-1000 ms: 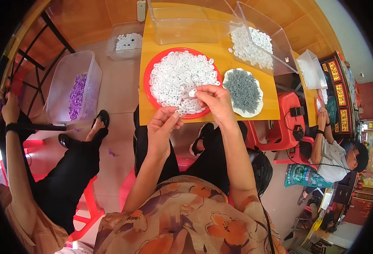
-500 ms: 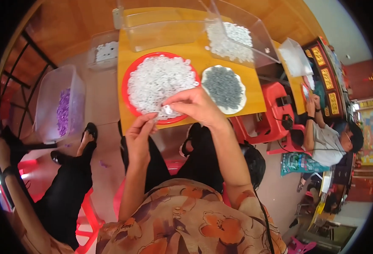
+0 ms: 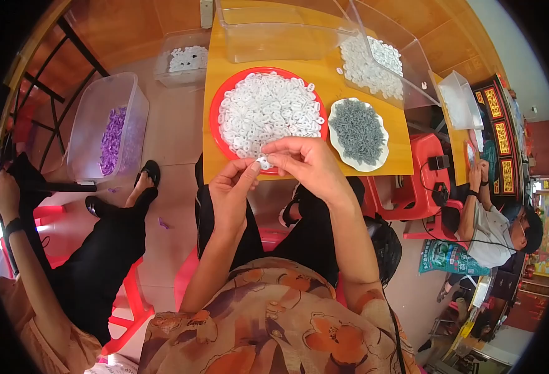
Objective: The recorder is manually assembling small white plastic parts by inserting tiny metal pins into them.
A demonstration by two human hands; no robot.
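My right hand [image 3: 314, 168] pinches a small white plastic piece [image 3: 263, 163] between thumb and fingertips, over the near rim of a round red tray [image 3: 214, 112]. Thumb and forefinger of my left hand [image 3: 232, 194] are closed together against the left side of that piece; whatever they hold is too small to make out. Many loose white oval pieces [image 3: 268, 109] with holes are heaped in the tray. To its right, a white wavy-edged plate [image 3: 374, 166] bears a pile of small grey pieces [image 3: 358, 129].
Clear plastic bins [image 3: 281, 47] stand along the back of the wooden table [image 3: 396, 146], beside more white pieces [image 3: 374, 68]. A tub with purple pieces [image 3: 112, 140] is at the left. People sit on both sides; a red chair [image 3: 411, 181] stands right.
My left fingertips have come up to the white piece in my right hand; before, they were a little apart. The view has shifted, so the table appears further right.
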